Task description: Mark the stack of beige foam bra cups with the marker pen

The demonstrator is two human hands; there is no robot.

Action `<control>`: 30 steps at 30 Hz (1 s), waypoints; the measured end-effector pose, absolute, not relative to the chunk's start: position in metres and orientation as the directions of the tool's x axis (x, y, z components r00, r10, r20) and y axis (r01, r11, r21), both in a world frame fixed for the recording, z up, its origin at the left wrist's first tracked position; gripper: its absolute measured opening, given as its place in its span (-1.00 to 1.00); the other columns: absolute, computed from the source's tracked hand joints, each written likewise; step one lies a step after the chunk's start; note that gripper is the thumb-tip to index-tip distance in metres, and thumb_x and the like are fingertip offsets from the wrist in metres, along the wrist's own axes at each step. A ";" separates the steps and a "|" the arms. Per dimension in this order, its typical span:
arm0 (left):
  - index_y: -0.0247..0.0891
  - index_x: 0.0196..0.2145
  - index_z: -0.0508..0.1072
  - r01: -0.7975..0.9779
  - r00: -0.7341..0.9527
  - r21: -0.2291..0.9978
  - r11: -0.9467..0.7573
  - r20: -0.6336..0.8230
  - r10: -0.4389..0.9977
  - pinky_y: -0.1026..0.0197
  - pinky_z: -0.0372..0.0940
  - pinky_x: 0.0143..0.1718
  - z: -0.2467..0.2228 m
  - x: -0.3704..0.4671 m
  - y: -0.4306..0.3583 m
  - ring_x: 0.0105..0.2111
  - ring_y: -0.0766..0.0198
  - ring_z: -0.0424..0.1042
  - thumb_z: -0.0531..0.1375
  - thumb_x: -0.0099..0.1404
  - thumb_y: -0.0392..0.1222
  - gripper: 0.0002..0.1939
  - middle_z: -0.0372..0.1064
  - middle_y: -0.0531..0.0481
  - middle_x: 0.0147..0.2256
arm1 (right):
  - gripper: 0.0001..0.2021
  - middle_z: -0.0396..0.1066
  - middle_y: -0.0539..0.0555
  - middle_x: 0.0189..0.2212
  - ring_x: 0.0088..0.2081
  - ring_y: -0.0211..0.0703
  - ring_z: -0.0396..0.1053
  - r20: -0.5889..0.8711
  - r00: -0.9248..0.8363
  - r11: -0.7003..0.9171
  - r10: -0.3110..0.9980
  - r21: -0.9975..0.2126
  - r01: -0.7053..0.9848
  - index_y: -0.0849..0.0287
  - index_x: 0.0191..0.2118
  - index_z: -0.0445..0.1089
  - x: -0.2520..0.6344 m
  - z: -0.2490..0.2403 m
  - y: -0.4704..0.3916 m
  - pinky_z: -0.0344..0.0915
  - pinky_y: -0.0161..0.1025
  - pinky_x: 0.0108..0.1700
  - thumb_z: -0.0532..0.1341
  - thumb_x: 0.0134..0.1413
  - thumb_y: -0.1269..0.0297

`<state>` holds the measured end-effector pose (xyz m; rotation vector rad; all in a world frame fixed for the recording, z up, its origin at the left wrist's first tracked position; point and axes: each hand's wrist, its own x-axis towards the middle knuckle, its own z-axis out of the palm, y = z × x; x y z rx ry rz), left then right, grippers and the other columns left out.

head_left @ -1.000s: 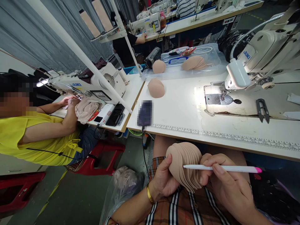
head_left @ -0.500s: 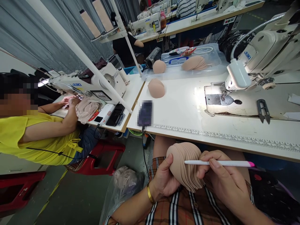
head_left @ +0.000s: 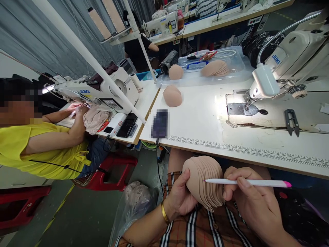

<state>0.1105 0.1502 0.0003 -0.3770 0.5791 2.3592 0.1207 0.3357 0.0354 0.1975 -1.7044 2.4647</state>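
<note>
Left hand (head_left: 182, 193): grip closed on the edge of a fanned stack of beige pieces (head_left: 202, 173), held over the lap; right hand (head_left: 253, 199): grip pinched about a white pen (head_left: 266, 183), tip at the stack; desk (head_left: 195, 120) just beyond.

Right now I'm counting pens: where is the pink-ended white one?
In the head view, low and right of centre, the white pen is in the right hand, its tip at the beige pieces in the left hand.

Right fingers (head_left: 230, 192) shifted rightward, white pen (head_left: 268, 183) too — only slightly
</note>
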 end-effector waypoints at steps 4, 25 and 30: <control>-0.45 0.19 0.55 -0.669 -0.736 0.324 -0.669 -0.416 0.534 -0.03 0.12 0.40 0.003 0.111 0.152 0.31 -0.15 0.37 0.45 0.23 0.22 -0.22 0.56 -0.33 0.13 | -0.74 0.47 0.04 -0.51 -0.32 -0.07 0.33 0.193 -0.981 -0.327 -0.012 -0.928 -0.179 0.02 -0.04 0.50 0.125 0.032 0.332 0.36 -0.24 -0.27 0.04 0.57 0.28; -0.17 0.22 0.46 -0.529 -0.848 0.589 -0.610 -0.335 0.412 0.02 0.36 0.05 0.024 0.104 0.142 0.03 -0.07 0.51 0.57 0.08 0.14 -0.17 0.50 -0.24 0.10 | -0.74 0.58 0.14 -0.04 0.00 0.04 0.53 0.083 -0.994 0.000 0.070 -0.997 -0.083 -0.01 0.12 0.46 0.112 0.034 0.366 0.48 -0.11 0.04 0.15 0.52 0.05; 0.00 0.45 0.15 -0.328 -0.824 0.908 -0.260 -0.141 0.549 0.01 0.30 0.09 0.058 0.086 0.126 0.00 0.01 0.46 0.64 -0.02 -0.05 0.19 0.46 -0.12 0.00 | -0.65 0.54 0.08 -0.06 -0.09 0.02 0.55 0.033 -0.972 0.142 -0.233 -0.988 -0.067 -0.07 0.15 0.37 0.109 0.055 0.368 0.54 -0.21 -0.15 0.25 0.40 -0.08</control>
